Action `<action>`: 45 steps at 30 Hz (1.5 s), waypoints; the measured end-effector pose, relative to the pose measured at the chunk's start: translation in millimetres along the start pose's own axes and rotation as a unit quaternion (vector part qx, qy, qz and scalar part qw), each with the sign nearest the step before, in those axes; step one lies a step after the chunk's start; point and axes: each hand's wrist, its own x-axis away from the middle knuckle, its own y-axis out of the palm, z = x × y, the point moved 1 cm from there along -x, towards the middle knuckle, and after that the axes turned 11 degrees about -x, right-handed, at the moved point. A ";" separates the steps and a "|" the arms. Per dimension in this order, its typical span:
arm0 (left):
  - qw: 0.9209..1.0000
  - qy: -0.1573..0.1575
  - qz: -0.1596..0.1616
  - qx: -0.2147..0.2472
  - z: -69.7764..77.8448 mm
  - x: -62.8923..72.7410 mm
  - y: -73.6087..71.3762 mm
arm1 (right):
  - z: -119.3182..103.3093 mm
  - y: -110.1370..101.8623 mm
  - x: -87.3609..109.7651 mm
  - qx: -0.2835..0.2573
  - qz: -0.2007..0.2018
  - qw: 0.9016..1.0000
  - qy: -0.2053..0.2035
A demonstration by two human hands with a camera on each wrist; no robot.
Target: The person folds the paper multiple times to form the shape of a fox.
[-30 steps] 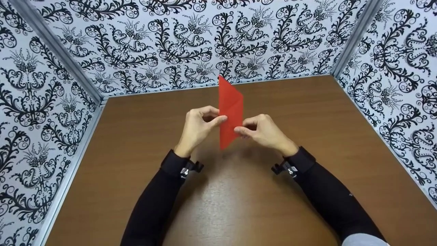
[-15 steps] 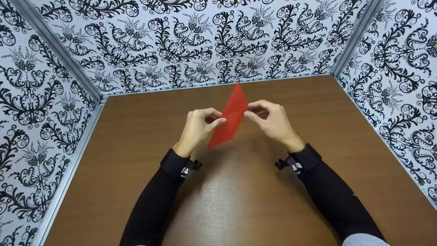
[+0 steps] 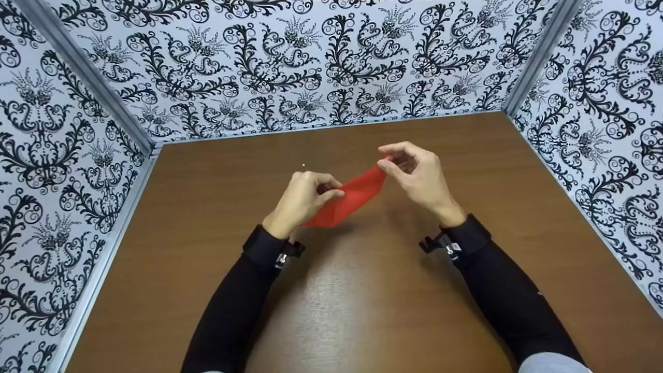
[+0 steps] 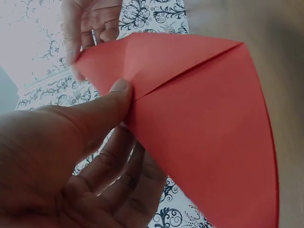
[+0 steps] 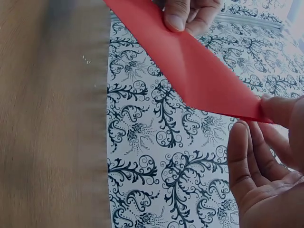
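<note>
A folded sheet of red paper (image 3: 357, 194) is held up above the table between both hands. My left hand (image 3: 305, 199) pinches its long edge, thumb on the near face and fingers behind. At the paper's upper right corner, my right hand (image 3: 422, 178) pinches the pointed tip between thumb and fingers. In the left wrist view the red paper (image 4: 204, 114) shows a diagonal flap edge and a crease near the thumb. From the right wrist, the paper (image 5: 190, 66) looks like a slim slanted shape narrowing to the right hand (image 5: 270, 156).
The brown wooden table (image 3: 331, 311) lies beneath the hands. White walls with black scroll pattern (image 3: 290, 62) stand at the back and both sides, joined by grey metal corner posts (image 3: 88, 77). Each wrist wears a black band with a small camera.
The paper has turned from upright to slanting, its right end up. My right hand moved from its lower right edge up and rightward to the tip; the left hand kept its pinch, shifting slightly.
</note>
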 end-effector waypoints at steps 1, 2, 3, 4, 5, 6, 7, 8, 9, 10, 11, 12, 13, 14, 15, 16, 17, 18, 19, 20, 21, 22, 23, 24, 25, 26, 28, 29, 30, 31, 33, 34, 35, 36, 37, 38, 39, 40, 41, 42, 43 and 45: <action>1.000 -0.001 -0.005 -0.001 -0.9 -0.1 0.7 | 0.8 -0.4 0.1 0.007 -0.004 1.000 0.005; 1.000 -0.002 -0.010 -0.002 -2.0 -0.3 1.5 | 1.2 -0.7 0.4 0.013 -0.009 1.000 0.009; 1.000 -0.003 -0.013 -0.002 -3.2 -0.6 2.5 | 2.1 -1.1 0.6 0.022 -0.014 1.000 0.012; 1.000 -0.004 -0.016 -0.002 -4.5 -0.8 3.6 | 2.5 -1.3 0.8 0.028 -0.018 0.999 0.016; 1.000 -0.005 -0.018 -0.002 -5.8 -1.1 4.7 | 3.5 -1.5 0.9 0.036 -0.023 0.999 0.019; 1.000 -0.006 -0.019 -0.003 -7.2 -1.3 5.9 | 4.5 -1.6 1.1 0.043 -0.028 0.998 0.023; 1.000 -0.006 -0.021 -0.004 -8.6 -1.6 7.1 | 5.7 -1.7 1.2 0.049 -0.032 0.998 0.027; 1.000 -0.006 -0.022 -0.004 -9.9 -1.8 8.2 | 6.0 -1.5 1.3 0.056 -0.036 0.997 0.032; 1.000 -0.006 -0.025 -0.003 -11.2 -2.1 9.3 | 6.7 -1.3 1.5 0.064 -0.039 0.996 0.038; 1.000 -0.007 -0.028 -0.002 -12.4 -2.3 10.3 | 7.7 -1.0 1.5 0.072 -0.042 0.996 0.045; 0.999 -0.007 -0.031 -0.001 -13.5 -2.5 11.3 | 8.6 -1.0 1.6 0.083 -0.046 0.994 0.051; 0.999 -0.006 -0.034 0.001 -14.6 -2.7 12.1 | 9.8 -1.0 1.5 0.094 -0.050 0.993 0.057; 0.999 -0.006 -0.036 0.001 -15.6 -2.9 12.7 | 11.1 -0.9 1.5 0.106 -0.054 0.991 0.063; 0.999 -0.007 -0.038 0.001 -16.8 -3.2 13.4 | 12.4 -1.0 1.3 0.117 -0.059 0.989 0.068; 0.999 -0.008 -0.040 0.000 -17.9 -3.4 14.0 | 14.1 -1.1 1.1 0.128 -0.064 0.987 0.073; 0.999 -0.010 -0.040 -0.003 -19.2 -3.4 14.5 | 15.9 -1.3 0.8 0.136 -0.069 0.985 0.078; 0.999 -0.012 -0.040 -0.006 -20.3 -3.3 14.7 | 17.4 -1.5 0.9 0.144 -0.074 0.983 0.084; 0.999 -0.013 -0.038 -0.009 -21.3 -3.3 14.8 | 19.5 -1.8 1.1 0.150 -0.077 0.982 0.091; 0.999 -0.016 -0.037 -0.013 -21.9 -3.2 14.8 | 21.5 -2.4 1.2 0.156 -0.080 0.979 0.099; 0.999 -0.019 -0.036 -0.013 -22.4 -3.0 14.7 | 23.8 -3.1 1.4 0.161 -0.084 0.977 0.109; 0.999 -0.022 -0.035 -0.013 -22.3 -2.8 14.3 | 26.2 -3.8 1.7 0.163 -0.087 0.976 0.119; 0.999 -0.022 -0.034 -0.015 -21.9 -2.5 13.6 | 29.0 -4.1 2.0 0.166 -0.090 0.973 0.129; 0.999 -0.020 -0.033 -0.017 -21.1 -2.0 12.6 | 31.9 -4.4 2.5 0.170 -0.094 0.971 0.140; 0.999 -0.018 -0.030 -0.021 -20.2 -1.4 12.0 | 35.0 -4.6 2.8 0.174 -0.098 0.969 0.148; 0.999 -0.014 -0.027 -0.027 -18.9 -0.2 11.4 | 37.9 -4.9 3.2 0.178 -0.103 0.966 0.154; 0.999 -0.007 -0.024 -0.034 -17.2 1.1 11.3 | 40.6 -5.3 3.6 0.181 -0.108 0.965 0.158; 0.998 0.018 -0.016 -0.057 -13.8 3.9 12.5 | 45.2 -6.9 4.6 0.192 -0.114 0.962 0.160; 0.997 0.032 -0.015 -0.067 -12.3 5.6 14.3 | 47.3 -8.3 5.2 0.197 -0.117 0.960 0.160; 0.996 0.047 -0.017 -0.078 -10.7 7.7 16.6 | 49.0 -9.9 5.8 0.203 -0.117 0.959 0.160; 0.994 0.062 -0.023 -0.088 -9.3 9.2 19.5 | 50.5 -12.1 6.0 0.208 -0.118 0.958 0.161; 0.989 0.092 -0.040 -0.108 -7.3 12.1 25.7 | 53.0 -15.1 6.5 0.217 -0.120 0.955 0.165; 0.987 0.102 -0.050 -0.117 -6.7 13.7 28.7 | 54.2 -16.0 6.7 0.219 -0.121 0.953 0.169; 0.984 0.111 -0.060 -0.125 -5.9 15.1 31.3 | 55.3 -16.3 6.8 0.222 -0.123 0.952 0.172; 0.982 0.117 -0.067 -0.134 -5.2 16.3 33.6 | 56.2 -16.3 6.7 0.223 -0.126 0.951 0.172; 0.980 0.121 -0.072 -0.141 -4.4 17.2 35.6 | 56.9 -15.8 6.6 0.224 -0.130 0.951 0.172; 0.978 0.125 -0.077 -0.147 -3.7 17.9 37.2 | 57.5 -14.9 6.5 0.224 -0.132 0.950 0.171; 0.977 0.127 -0.080 -0.153 -3.0 18.5 38.5 | 58.3 -13.9 6.4 0.225 -0.135 0.950 0.168; 0.975 0.129 -0.084 -0.162 -2.3 19.0 39.7 | 58.9 -12.8 6.5 0.226 -0.137 0.950 0.165; 0.973 0.131 -0.088 -0.169 -1.7 19.4 40.9 | 59.7 -11.8 6.7 0.230 -0.140 0.950 0.159; 0.971 0.133 -0.092 -0.175 -1.2 19.8 42.1 | 60.5 -11.1 7.1 0.234 -0.141 0.949 0.154; 0.970 0.135 -0.096 -0.179 -0.7 20.3 43.2 | 61.1 -10.4 7.9 0.239 -0.142 0.949 0.152; 0.966 0.139 -0.108 -0.190 -0.1 21.6 45.1 | 62.2 -9.9 9.7 0.245 -0.146 0.947 0.147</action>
